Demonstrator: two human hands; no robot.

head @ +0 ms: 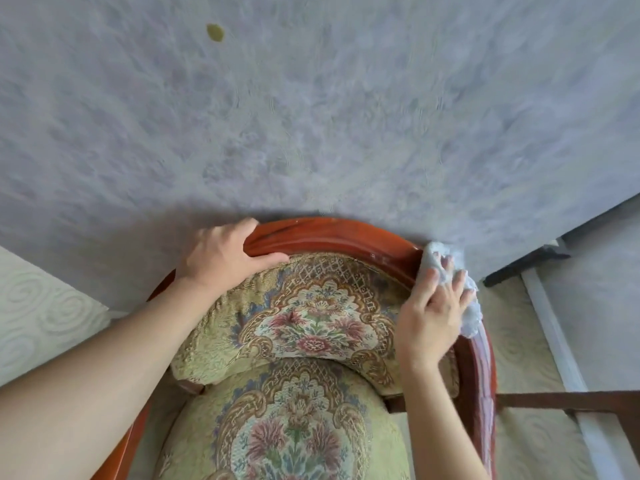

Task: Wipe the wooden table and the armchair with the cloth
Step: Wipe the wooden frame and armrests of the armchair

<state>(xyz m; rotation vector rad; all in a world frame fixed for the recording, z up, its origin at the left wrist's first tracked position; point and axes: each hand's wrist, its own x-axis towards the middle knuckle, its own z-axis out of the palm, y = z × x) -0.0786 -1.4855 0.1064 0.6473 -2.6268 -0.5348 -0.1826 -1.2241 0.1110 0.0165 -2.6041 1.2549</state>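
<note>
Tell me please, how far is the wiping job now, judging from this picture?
In hand: the right hand presses the cloth on the right side of the armchair's wooden rail, while the left hand grips the top of the rail. Done: cannot tell, as no wiped area stands out. Left: probably the rest of the rail; the wooden table is not in view, so its state is unknown.

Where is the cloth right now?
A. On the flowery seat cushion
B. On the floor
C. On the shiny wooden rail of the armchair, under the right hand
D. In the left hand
C. The right hand presses the pale cloth against the armchair's curved wooden rail, while the left hand just grips the top of the rail, with no cloth in it.
</note>
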